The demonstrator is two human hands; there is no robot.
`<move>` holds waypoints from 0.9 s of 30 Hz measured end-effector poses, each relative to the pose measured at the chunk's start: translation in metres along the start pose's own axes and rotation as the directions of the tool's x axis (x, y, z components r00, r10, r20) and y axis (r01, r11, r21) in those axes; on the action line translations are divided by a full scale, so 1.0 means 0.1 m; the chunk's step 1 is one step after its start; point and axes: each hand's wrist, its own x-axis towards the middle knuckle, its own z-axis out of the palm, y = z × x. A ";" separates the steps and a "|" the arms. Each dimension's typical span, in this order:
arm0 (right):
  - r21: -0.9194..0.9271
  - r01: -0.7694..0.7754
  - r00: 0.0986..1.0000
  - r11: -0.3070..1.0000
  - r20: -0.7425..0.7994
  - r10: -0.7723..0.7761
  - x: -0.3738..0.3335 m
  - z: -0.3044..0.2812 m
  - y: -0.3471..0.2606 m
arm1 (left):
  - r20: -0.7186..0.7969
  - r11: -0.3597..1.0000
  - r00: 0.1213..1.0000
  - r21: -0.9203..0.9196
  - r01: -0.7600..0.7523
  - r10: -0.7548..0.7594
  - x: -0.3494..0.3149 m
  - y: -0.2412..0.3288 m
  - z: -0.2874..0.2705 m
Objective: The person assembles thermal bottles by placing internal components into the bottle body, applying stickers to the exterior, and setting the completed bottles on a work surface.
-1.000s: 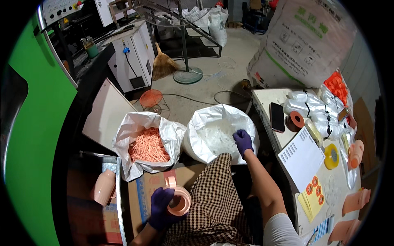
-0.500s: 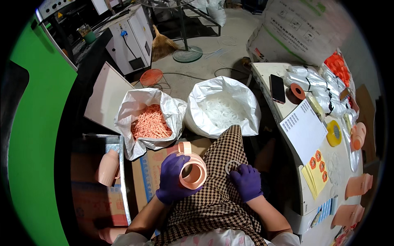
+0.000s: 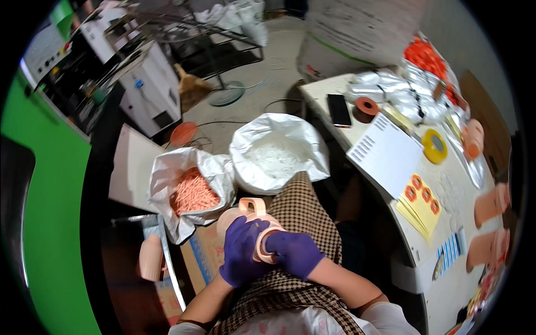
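Over my lap, my left hand point(image 3: 243, 251), in a purple glove, is wrapped round a pink plastic jug point(image 3: 255, 205). The jug is tilted, with its loop handle away from me and its round mouth facing my right side. My right hand point(image 3: 294, 254), gloved alike, has its fingers closed at that mouth, the tips partly inside. A thin whitish ring point(image 3: 266, 242) shows at the fingertips against the inner rim; most of it is hidden by the glove. Beyond stands a white sack point(image 3: 318, 151) holding translucent rings point(image 3: 273, 155).
Left of it, another sack point(image 3: 162, 220) contains pink plastic pieces point(image 3: 192, 192). A pink jug point(image 3: 151, 258) lies in an open-topped box at the left. The right-hand table point(image 3: 402, 234) carries a phone point(image 3: 338, 110), tape rolls point(image 3: 434, 146), paper, stickers and more pink jugs point(image 3: 491, 205).
My right hand has moved left from my lap and brought the ring to the jug's mouth. The jug has tipped toward the right hand. The whole view has turned and shifted.
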 end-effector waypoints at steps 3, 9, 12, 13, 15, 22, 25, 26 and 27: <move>0.003 -0.170 0.985 0.986 0.024 0.169 -0.07 0.08 0.06 | 0.160 0.995 0.987 0.091 -0.039 0.024 -0.07 -0.01 0.10; 0.460 -0.041 0.980 0.887 -0.154 0.125 -0.07 -0.01 -0.04 | 0.237 0.959 0.954 -0.170 0.229 -0.185 0.03 0.19 0.17; 0.133 -0.066 0.994 0.989 -0.072 0.076 -0.22 0.23 0.24 | 0.185 0.998 0.982 -0.052 0.044 -0.034 -0.24 0.02 0.28; 0.125 -0.068 0.994 0.990 -0.083 0.078 -0.24 0.24 0.26 | 0.181 0.999 0.983 0.033 -0.008 0.002 -0.22 0.07 0.24; 0.194 0.018 0.975 0.981 -0.220 0.026 -0.32 0.28 0.27 | 0.162 0.997 0.986 0.045 -0.057 0.049 -0.23 0.08 0.26; 0.351 -0.108 0.951 0.930 -0.236 0.199 -0.28 0.37 0.28 | 0.263 1.000 0.965 0.021 -0.018 0.012 -0.18 0.09 0.25; -0.062 -0.154 0.970 0.986 0.178 0.163 -0.23 -0.08 0.10 | 0.211 0.992 0.978 0.122 -0.028 0.002 -0.29 0.09 0.28; -0.064 -0.154 0.971 0.986 0.175 0.163 -0.27 -0.01 0.15 | 0.209 0.992 0.978 0.121 -0.031 0.005 -0.21 0.15 0.30; 0.165 -0.152 0.985 0.975 0.106 0.135 -0.33 0.13 0.24 | 0.235 0.997 0.972 0.082 0.009 -0.028 -0.10 0.20 0.30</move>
